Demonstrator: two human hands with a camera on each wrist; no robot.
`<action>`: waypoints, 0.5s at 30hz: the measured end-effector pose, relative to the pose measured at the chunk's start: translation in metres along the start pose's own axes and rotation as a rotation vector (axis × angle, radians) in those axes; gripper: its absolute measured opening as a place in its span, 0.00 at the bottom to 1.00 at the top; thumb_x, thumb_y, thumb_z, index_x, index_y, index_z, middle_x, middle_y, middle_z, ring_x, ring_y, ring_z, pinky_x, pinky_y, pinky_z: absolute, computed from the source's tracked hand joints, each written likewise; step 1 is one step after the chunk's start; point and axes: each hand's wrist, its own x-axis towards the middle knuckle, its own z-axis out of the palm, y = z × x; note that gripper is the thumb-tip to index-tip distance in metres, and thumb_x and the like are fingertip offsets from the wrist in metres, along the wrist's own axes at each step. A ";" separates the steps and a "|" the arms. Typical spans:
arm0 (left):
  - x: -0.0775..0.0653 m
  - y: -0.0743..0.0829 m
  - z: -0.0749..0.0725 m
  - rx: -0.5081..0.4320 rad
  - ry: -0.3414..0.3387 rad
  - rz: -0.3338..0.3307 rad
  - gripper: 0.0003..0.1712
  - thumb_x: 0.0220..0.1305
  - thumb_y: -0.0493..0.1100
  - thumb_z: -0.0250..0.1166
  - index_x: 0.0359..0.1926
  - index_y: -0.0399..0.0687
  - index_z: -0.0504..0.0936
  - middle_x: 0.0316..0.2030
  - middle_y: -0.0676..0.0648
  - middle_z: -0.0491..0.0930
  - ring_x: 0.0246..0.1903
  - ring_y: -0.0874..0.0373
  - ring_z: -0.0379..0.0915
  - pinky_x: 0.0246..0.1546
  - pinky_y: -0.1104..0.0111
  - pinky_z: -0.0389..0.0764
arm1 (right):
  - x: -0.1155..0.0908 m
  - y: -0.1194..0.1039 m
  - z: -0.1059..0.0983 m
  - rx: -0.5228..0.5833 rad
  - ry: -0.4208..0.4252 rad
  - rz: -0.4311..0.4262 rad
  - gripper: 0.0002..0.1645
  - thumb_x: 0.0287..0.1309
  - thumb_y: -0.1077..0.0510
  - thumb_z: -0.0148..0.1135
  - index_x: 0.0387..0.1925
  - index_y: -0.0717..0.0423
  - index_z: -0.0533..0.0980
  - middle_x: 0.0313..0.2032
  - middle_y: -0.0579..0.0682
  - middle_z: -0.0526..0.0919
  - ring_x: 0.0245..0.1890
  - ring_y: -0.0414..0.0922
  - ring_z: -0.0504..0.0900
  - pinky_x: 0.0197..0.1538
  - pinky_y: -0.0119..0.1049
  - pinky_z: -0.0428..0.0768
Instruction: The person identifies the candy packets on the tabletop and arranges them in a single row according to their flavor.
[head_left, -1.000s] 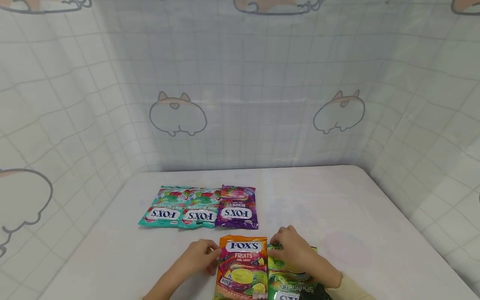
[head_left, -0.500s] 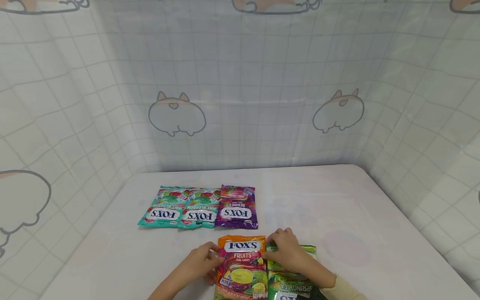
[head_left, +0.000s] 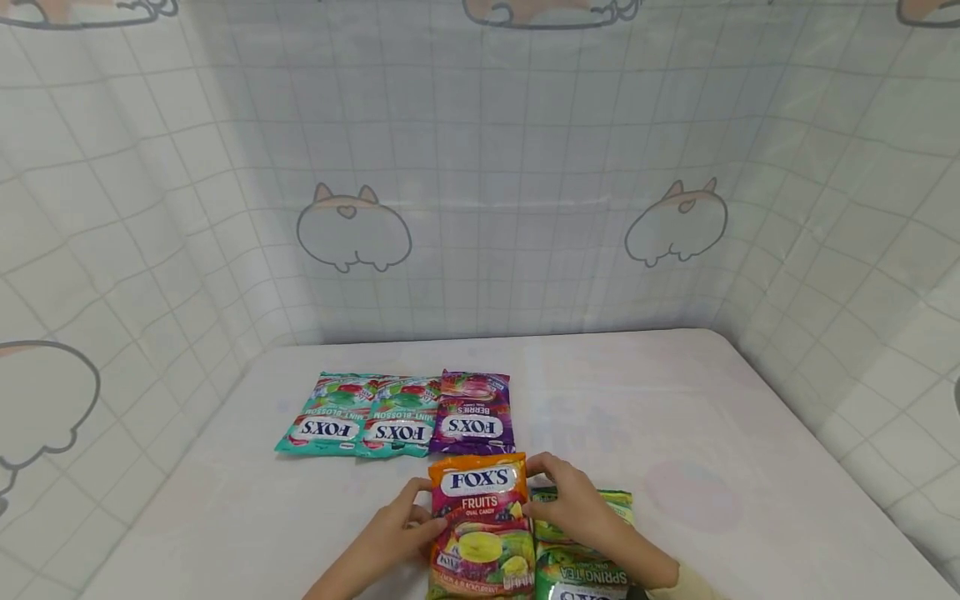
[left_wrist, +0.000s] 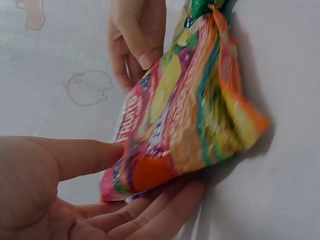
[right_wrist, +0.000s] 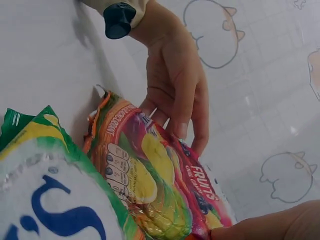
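Between both hands is an orange and magenta Fox's Fruits candy bag [head_left: 480, 542], its near end low and its far end raised in the head view. My left hand [head_left: 401, 529] pinches the left edge, thumb on the printed face and fingers underneath, as the left wrist view shows. On the opposite edge my right hand [head_left: 576, 508] grips with its thumb on the front; its fingers are partly hidden behind the bag. A green Spring Tea candy bag [head_left: 581, 575] lies beside it, under the right wrist, and fills the lower left of the right wrist view.
Farther back on the pale table [head_left: 637, 400] two teal Mint Blossom bags [head_left: 327, 417] and a purple Berries bag [head_left: 474, 417] lie in a row, edges overlapping. Grid-patterned cloth [head_left: 510, 208] with cartoon animals hangs behind and at both sides.
The right hand has shifted left from over the green bag to the Fruits bag's edge. Both hands have closed on the Fruits bag, and its far end has come up.
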 end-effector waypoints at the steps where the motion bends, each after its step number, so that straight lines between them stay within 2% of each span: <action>1: 0.000 0.000 0.000 -0.016 0.000 0.002 0.34 0.67 0.50 0.63 0.62 0.34 0.59 0.35 0.46 0.82 0.32 0.53 0.77 0.36 0.58 0.81 | 0.000 0.000 0.000 0.036 -0.009 -0.019 0.27 0.51 0.58 0.73 0.52 0.59 0.73 0.49 0.53 0.79 0.55 0.59 0.74 0.56 0.60 0.71; 5: -0.002 0.001 0.001 -0.103 0.007 0.008 0.35 0.68 0.47 0.61 0.65 0.37 0.54 0.42 0.38 0.82 0.37 0.48 0.80 0.37 0.57 0.83 | 0.000 0.003 -0.001 0.204 -0.089 -0.075 0.33 0.55 0.63 0.70 0.60 0.57 0.65 0.50 0.55 0.80 0.52 0.56 0.78 0.54 0.51 0.76; 7: -0.002 0.001 0.001 -0.134 0.024 0.011 0.35 0.69 0.46 0.61 0.66 0.38 0.52 0.45 0.34 0.80 0.40 0.45 0.81 0.36 0.56 0.83 | 0.000 0.005 -0.002 0.291 -0.136 -0.073 0.38 0.56 0.65 0.67 0.64 0.56 0.60 0.50 0.58 0.80 0.51 0.56 0.80 0.51 0.49 0.79; 11: -0.001 0.003 0.001 -0.134 0.081 0.052 0.34 0.69 0.42 0.61 0.66 0.40 0.51 0.49 0.29 0.77 0.43 0.41 0.80 0.34 0.57 0.84 | 0.001 0.006 -0.003 0.393 -0.203 -0.026 0.47 0.57 0.65 0.66 0.72 0.49 0.51 0.51 0.61 0.79 0.48 0.56 0.81 0.48 0.49 0.80; 15: -0.001 0.007 0.001 -0.129 0.132 0.103 0.34 0.68 0.42 0.61 0.66 0.41 0.52 0.49 0.29 0.77 0.43 0.41 0.80 0.33 0.59 0.84 | 0.001 0.004 -0.005 0.452 -0.240 -0.007 0.54 0.59 0.65 0.65 0.76 0.44 0.43 0.52 0.62 0.79 0.46 0.54 0.83 0.45 0.48 0.82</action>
